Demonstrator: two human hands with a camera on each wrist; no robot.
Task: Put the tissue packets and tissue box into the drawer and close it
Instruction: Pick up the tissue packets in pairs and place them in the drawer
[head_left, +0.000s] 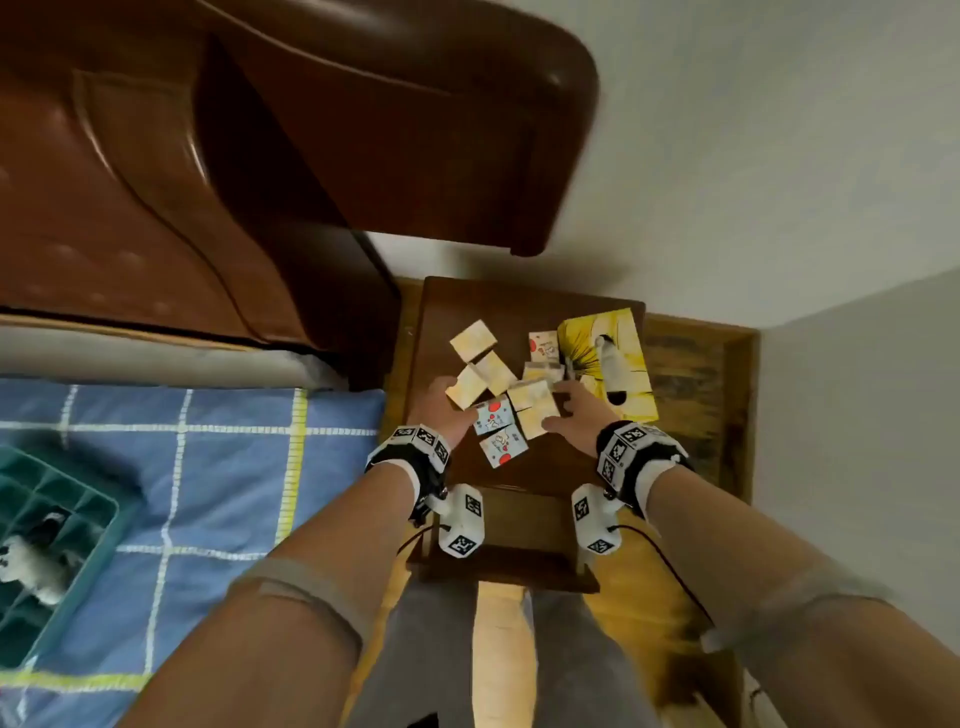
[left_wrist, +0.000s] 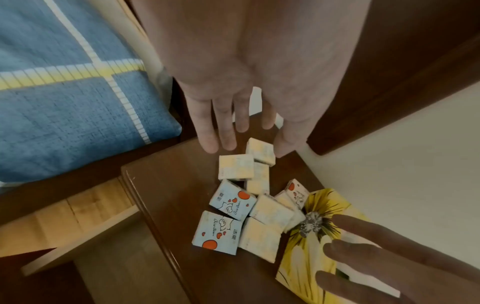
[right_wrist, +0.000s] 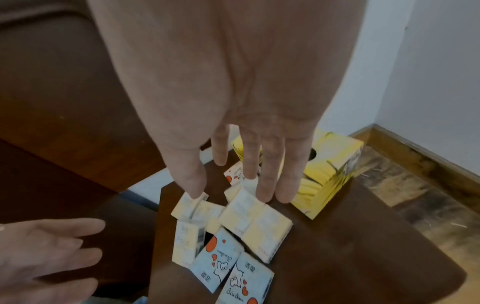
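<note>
Fingers (left_wrist: 223, 131) of the left hand (head_left: 441, 410) are straight and slightly spread, holding nothing, their tips low beside the cream packets at the left edge of a loose heap of tissue packets (head_left: 498, 395); whether they touch is unclear. The right hand (head_left: 571, 415) is likewise flat and empty, its fingers (right_wrist: 265, 185) hanging just over the packets on the heap's right side, next to the yellow tissue box (head_left: 608, 364). The heap mixes cream packets with pale blue ones (right_wrist: 221, 263) printed with red hearts, all lying on the dark wooden counter (head_left: 545, 467) of a bedside cabinet. The tissue box lies flat at the counter's right edge, touching the heap. Below the counter's near edge the drawer (head_left: 519, 530) appears pulled out, its inside mostly hidden by the wrists. A bed with a blue checked cover (head_left: 182, 467) stands to the left. The step in hand seems to be gathering the packets between both palms; next, the hands would need to close in, lift the bunch and lower it into the drawer
</note>
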